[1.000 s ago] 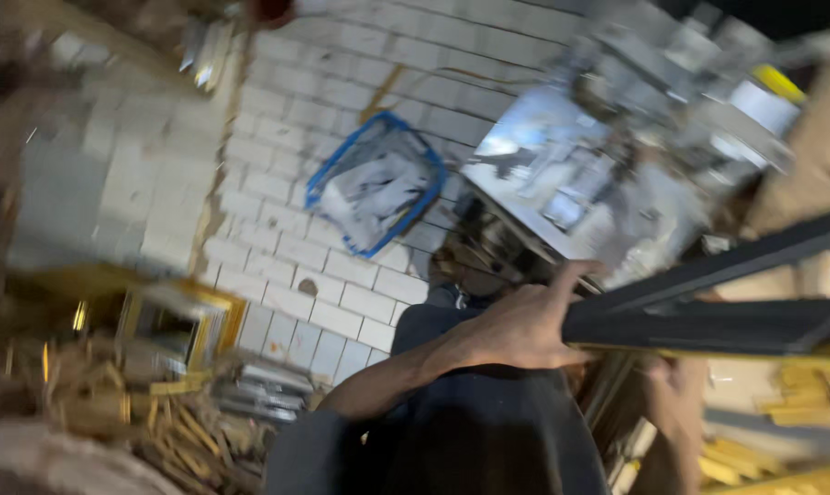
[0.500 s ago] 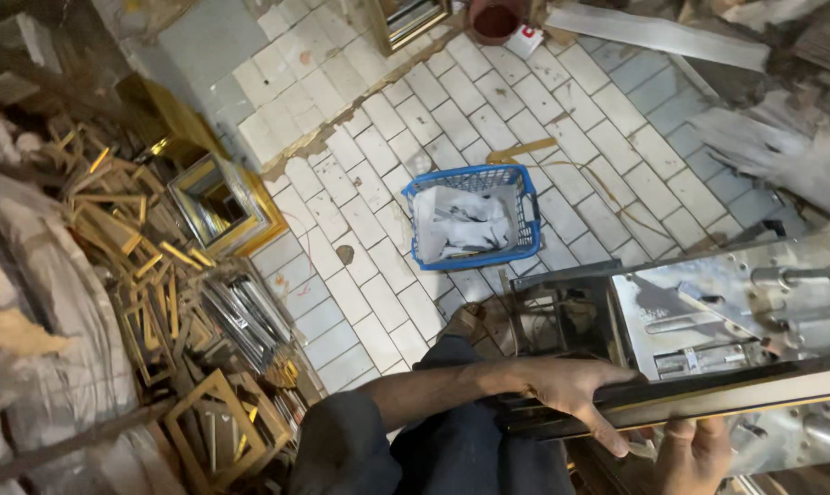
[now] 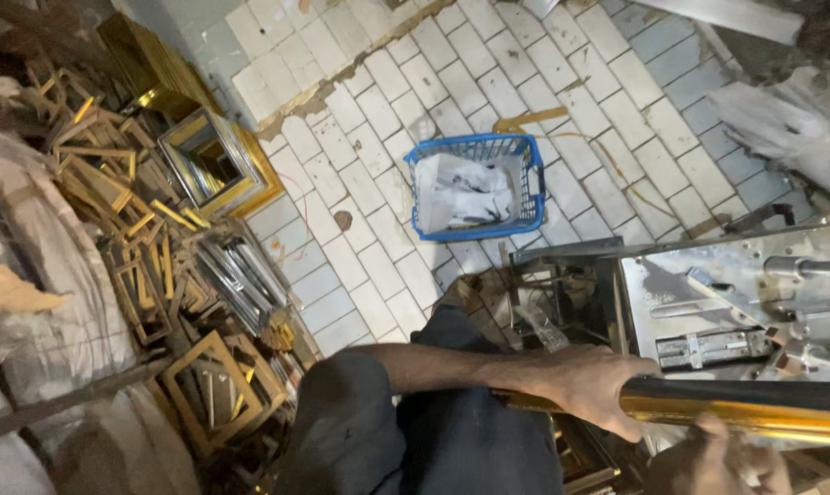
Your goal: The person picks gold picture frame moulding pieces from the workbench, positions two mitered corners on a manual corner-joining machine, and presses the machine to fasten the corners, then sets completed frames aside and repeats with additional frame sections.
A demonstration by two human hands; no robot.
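My left hand (image 3: pixel 591 387) is closed around a long gold and black moulding strip (image 3: pixel 763 408) that runs off the right edge. My right hand (image 3: pixel 719 458) shows only partly at the bottom edge; it grips the same strip from below, a little further right. The strip lies across the front of a grey metal machine table (image 3: pixel 708 284) with clamps and brackets. My legs in dark trousers (image 3: pixel 433 431) fill the lower middle.
A blue plastic basket (image 3: pixel 525 174) with crumpled white paper stands on the white tiled floor (image 3: pixel 378 119). Several gold picture frames and offcuts (image 3: pixel 149 257) are piled at the left, next to pale sacks (image 3: pixel 39 238). A square gold frame stack (image 3: pixel 215 163) stands behind.
The view has swung and steadied, so the basket now sits upper middle and the frame pile is at the left. Both hands have stayed on the moulding strip.
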